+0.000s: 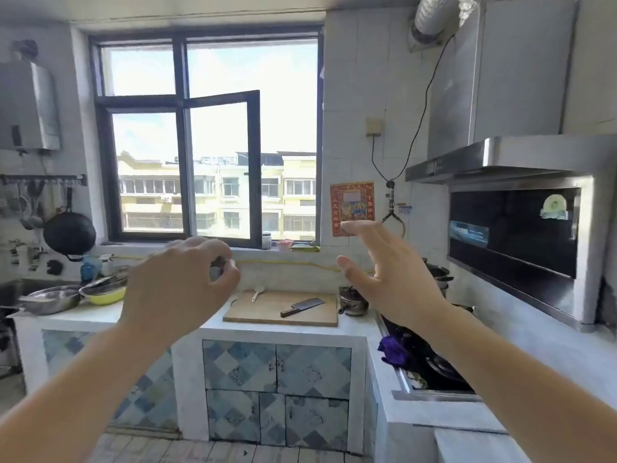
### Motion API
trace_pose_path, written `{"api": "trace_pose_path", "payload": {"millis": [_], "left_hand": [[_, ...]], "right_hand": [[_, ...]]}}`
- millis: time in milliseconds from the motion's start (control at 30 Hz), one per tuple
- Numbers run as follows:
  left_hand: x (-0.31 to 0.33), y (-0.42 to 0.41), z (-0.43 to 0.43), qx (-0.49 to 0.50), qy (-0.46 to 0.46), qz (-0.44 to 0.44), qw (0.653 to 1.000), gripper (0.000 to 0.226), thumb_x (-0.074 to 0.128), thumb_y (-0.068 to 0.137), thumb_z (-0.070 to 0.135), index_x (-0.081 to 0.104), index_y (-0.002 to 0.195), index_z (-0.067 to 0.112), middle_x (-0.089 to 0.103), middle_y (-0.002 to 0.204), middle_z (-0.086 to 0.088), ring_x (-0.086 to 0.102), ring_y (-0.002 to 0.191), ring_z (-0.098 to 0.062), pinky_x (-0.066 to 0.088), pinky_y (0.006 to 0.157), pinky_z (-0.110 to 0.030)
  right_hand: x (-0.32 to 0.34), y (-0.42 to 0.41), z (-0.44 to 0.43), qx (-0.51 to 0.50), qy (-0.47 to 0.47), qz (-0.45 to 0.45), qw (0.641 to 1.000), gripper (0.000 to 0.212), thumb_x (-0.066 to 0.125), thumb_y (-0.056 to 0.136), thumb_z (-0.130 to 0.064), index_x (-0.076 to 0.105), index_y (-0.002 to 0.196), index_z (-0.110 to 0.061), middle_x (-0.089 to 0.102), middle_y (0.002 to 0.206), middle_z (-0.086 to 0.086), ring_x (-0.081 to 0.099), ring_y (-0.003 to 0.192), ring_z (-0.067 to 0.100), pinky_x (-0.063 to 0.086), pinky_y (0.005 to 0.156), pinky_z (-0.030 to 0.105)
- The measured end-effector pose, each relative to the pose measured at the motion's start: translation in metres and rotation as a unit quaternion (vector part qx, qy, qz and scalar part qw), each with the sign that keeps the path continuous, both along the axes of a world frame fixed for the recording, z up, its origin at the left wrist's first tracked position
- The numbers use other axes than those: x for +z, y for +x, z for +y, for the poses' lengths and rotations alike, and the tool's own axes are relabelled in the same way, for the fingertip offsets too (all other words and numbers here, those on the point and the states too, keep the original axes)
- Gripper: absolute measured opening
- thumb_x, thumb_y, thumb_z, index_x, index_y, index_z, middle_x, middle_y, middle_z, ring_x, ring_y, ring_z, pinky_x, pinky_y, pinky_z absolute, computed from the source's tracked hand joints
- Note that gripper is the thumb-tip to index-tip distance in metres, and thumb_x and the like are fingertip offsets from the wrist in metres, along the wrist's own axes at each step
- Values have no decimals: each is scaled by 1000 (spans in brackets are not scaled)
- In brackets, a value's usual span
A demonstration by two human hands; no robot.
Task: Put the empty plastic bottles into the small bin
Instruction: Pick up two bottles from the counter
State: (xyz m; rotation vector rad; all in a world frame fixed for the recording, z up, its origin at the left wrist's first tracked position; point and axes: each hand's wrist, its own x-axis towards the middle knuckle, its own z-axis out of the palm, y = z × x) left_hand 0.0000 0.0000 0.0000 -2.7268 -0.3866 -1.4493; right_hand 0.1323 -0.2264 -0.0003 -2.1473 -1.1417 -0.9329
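Raised at chest height before a kitchen counter (100,320), two bare hands are seen in mid-air. The left hand (180,279) is curled loosely, fingers bent toward the thumb; something small and dark shows through the gap between them, but whether it is gripped or simply lies behind cannot be told. The right hand (384,272) is spread wide, thumb and fingers well apart, with nothing held.

Beyond the hands, a wooden board (283,310) is laid on the counter, with a cleaver (302,306) resting on it and a small white spoon (257,292) at its far edge. A dented kettle (352,302) is set just beside the board on the right. To the left, steel bowls (50,297) and a yellow bowl (103,294) are piled near the sink, and a black wok (69,232) is hung on the wall above.

A stove (430,359) is sunk into the right-hand counter, with a purple cloth (394,350) at its near edge and a range hood (500,158) above it. The window (213,162) behind is opened partway onto yellow apartment blocks.

No plastic bottle or small bin can be made out anywhere in view.
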Motion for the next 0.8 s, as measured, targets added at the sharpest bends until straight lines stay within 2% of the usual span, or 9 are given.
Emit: {"api": "trace_pose_path", "payload": {"millis": [100,200,333,400,467,533,633,800], "left_hand": [[7,36,25,1,4,3,1000,17,52,85,37,67,91,34,69,99,10,53,77,-15,33,57,-26],[10,80,30,-31,11,24,999,21,52,85,40,67,97,33,70,101,5,54,73,-18,39,59,-27],[2,138,1,-109,-1,48,993,25,50,86,43,66,102,33,67,110,0,60,92,-31,41,68,-35],[-9,167,-25,-157,-7,65,985,26,49,85,45,65,103,34,66,113,1,59,95,-31,43,71,-36],[-22,194,-55,-211,-18,84,974,24,49,86,45,65,100,36,66,111,4,59,93,-28,41,67,-33],[-34,219,-92,-280,-53,111,952,20,50,86,45,66,93,36,67,101,8,57,84,-23,38,64,-31],[-50,248,-158,-363,-65,142,919,20,50,85,43,66,85,31,67,88,11,58,78,-21,42,63,-31],[-85,293,-263,-433,-22,162,887,21,47,83,45,64,89,34,67,97,12,60,85,-20,47,66,-32]], "right_hand": [[2,25,15,-44,23,-28,998,51,49,91,-43,35,137,-27,47,137,-7,46,110,5,36,99,34],[-5,50,5,-104,41,-15,994,52,46,90,-45,36,137,-25,48,136,-5,46,117,9,28,97,28],[-27,76,-40,-188,75,4,979,51,45,88,-44,41,134,-22,50,135,-4,44,123,13,32,104,34],[-39,85,-72,-225,89,27,970,49,46,89,-42,42,134,-22,49,135,-6,42,124,10,30,102,28],[-52,90,-107,-263,89,51,959,48,48,91,-40,41,135,-21,48,136,-6,40,125,10,27,101,23],[-64,93,-141,-302,88,79,946,48,48,92,-39,40,136,-22,47,137,-6,40,125,10,30,102,27],[-85,96,-189,-356,81,95,926,50,46,90,-42,41,134,-20,52,130,-3,46,117,14,35,96,30],[-128,96,-266,-414,64,141,897,50,50,92,-40,39,136,-20,46,139,0,40,127,17,31,104,34]]}}
